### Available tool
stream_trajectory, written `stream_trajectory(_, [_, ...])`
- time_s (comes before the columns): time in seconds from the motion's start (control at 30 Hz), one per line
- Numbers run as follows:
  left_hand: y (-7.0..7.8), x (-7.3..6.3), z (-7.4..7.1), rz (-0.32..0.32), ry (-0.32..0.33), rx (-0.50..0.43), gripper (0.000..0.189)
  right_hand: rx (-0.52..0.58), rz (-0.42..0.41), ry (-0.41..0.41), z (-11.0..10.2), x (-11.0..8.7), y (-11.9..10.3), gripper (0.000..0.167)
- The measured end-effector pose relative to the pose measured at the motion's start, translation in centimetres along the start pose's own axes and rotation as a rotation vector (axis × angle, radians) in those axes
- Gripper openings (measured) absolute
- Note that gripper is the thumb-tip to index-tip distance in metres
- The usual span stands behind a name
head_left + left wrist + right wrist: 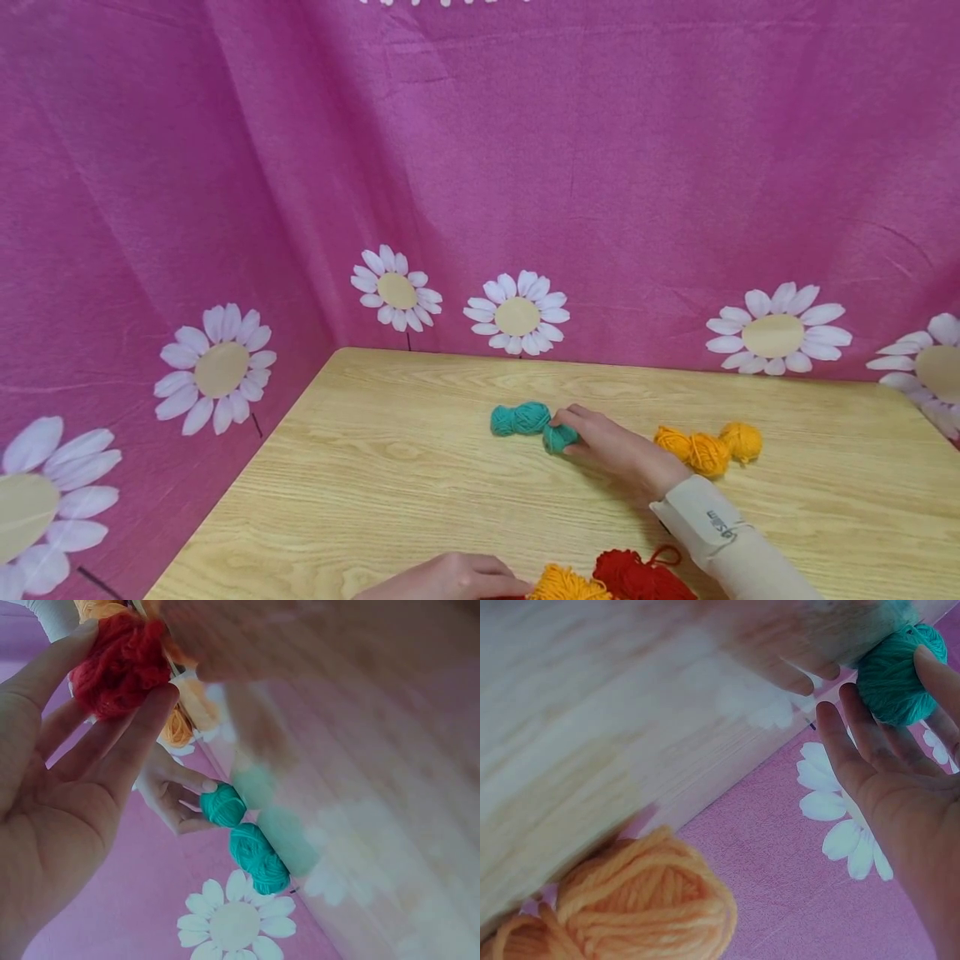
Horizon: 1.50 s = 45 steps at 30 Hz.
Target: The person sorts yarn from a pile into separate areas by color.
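Observation:
My right hand (618, 454) reaches far over the table and pinches a teal yarn ball (558, 438) between thumb and fingers. Just left of it, two more teal yarn balls (531, 417) sit side by side. Close to the front edge of the head view, my left hand (453, 577) holds a red yarn ball (124, 667), its thumb and fingers around the yarn in the left wrist view. Beside those fingertips lie an orange yarn ball (567, 583) and another red yarn ball (637, 575) with a loose loop, both cut off by the frame.
Three orange yarn balls (708, 455) form a group right of my right forearm; one looms large in the right wrist view (649, 900). The wooden table (390, 467) meets a pink cloth (600, 183) with printed daisies at its back and left edges.

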State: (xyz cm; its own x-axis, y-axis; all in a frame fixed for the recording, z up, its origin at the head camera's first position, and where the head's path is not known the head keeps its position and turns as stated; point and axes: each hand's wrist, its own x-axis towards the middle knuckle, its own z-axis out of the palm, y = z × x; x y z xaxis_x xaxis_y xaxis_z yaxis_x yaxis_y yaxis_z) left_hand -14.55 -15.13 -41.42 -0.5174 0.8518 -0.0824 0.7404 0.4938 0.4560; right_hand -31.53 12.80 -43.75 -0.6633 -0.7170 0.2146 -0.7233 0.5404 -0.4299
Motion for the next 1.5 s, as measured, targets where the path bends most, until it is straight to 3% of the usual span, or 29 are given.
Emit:
stream_trajectory(0.13, [-0.3,-0.2,-0.2,-0.027,0.017,-0.049,0.045,-0.020,0.016,-0.001,-0.1,0.0,-0.1,0.025])
stream_trajectory(0.4, [-1.8,-0.3,-0.8,-0.139,0.062,-0.088,0.049,-0.034,-0.011,0.017,-0.3,0.0,-0.1,0.026])
stream_trajectory(0.6, [-3.1,-0.5,-1.6,-0.223,0.150,-0.127,0.050,-0.029,-0.013,0.015,-0.1,0.1,0.0,0.026])
stream_trajectory(0.77, [-5.1,-0.7,-2.2,-0.251,0.255,-0.084,0.050,-0.030,-0.019,0.015,0.0,0.1,0.2,0.026])
stream_trajectory(0.93, [-7.6,-0.9,-2.8,-0.250,0.356,-0.099,0.048,-0.033,-0.021,0.004,0.1,0.2,0.2,0.025])
stream_trajectory(1.3, [-12.1,-0.9,-4.2,-0.294,0.512,-0.138,0.048,-0.040,-0.019,0.001,0.0,0.1,0.2,0.024])
stream_trajectory(1.5, [-14.2,-1.1,-4.9,-0.304,0.595,-0.110,0.046,-0.030,-0.011,-0.005,0.0,0.0,0.1,0.024])
